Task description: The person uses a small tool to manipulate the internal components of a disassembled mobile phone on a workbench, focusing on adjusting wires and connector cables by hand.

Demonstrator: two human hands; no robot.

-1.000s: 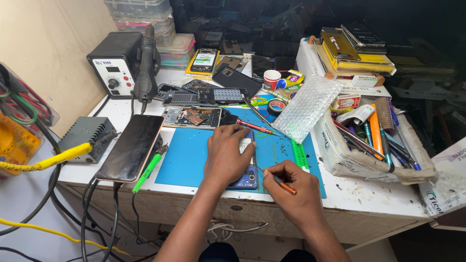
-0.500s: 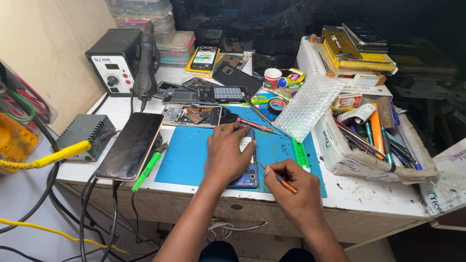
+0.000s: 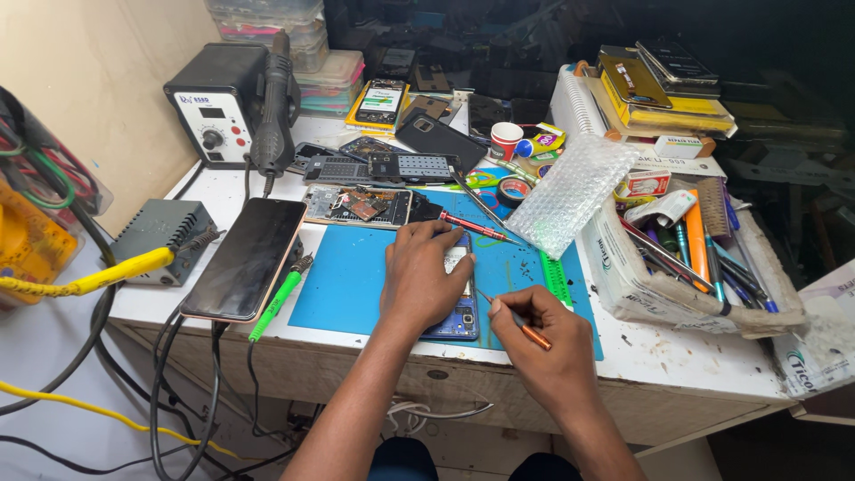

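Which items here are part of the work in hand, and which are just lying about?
In use: left hand pressing the opened phone; right hand holding the orange tool; blue mat.
Lying about: black phone, green tool, bubble wrap, red screwdriver.

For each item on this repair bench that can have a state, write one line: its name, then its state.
left hand: pressed flat on the blue phone
blue phone: back opened, lying on the blue mat
right hand: gripping the orange-handled tool
orange-handled tool: tilted, tip toward the phone
black phone: screen dark
second opened phone: insides exposed
green-handled tool: lying unused
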